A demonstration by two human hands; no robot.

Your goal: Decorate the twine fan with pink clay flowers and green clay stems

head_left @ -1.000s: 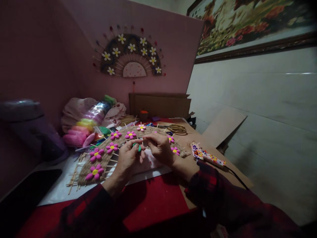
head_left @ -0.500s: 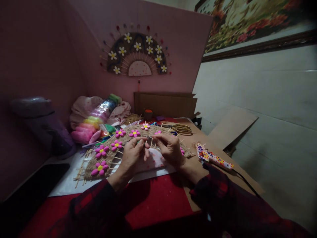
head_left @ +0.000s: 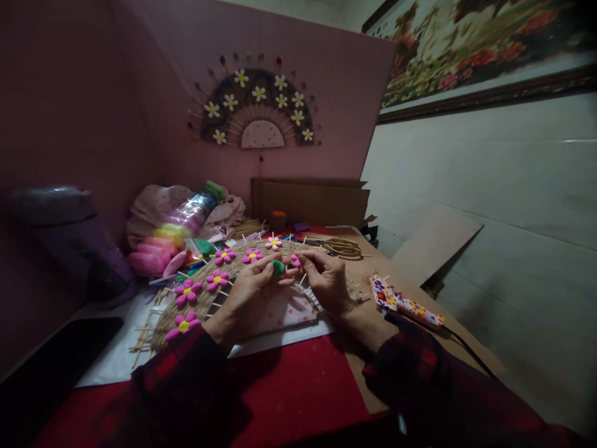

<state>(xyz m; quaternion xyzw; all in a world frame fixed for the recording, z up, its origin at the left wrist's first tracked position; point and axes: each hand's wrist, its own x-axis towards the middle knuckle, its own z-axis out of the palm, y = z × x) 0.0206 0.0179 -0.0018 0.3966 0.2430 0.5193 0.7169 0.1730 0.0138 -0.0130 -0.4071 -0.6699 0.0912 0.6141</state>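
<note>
My left hand [head_left: 249, 289] holds a small lump of green clay [head_left: 278, 268] between thumb and fingers. Close beside it, my right hand [head_left: 324, 280] is closed in a pinch; whatever its fingertips hold is too small to make out. Both hands are over a half-round fan of woven twine and sticks [head_left: 237, 266], which lies on the table. Pink clay flowers [head_left: 217, 279] with yellow middles dot the twine. The fan's pale, spotted half-round centre [head_left: 284, 308] shows below my hands, partly covered by them.
A flower-patterned glue gun [head_left: 405, 303] with a black cord lies at right on brown cardboard [head_left: 359, 367]. Behind the fan are gold-handled scissors [head_left: 345, 248]. Packs of coloured clay [head_left: 186, 218] are piled at left. A finished-looking fan [head_left: 259, 102] hangs on the pink wall.
My left hand has turned, so the green clay shows plainly. My right hand stays pinched near it. The whole view has shifted slightly.
</note>
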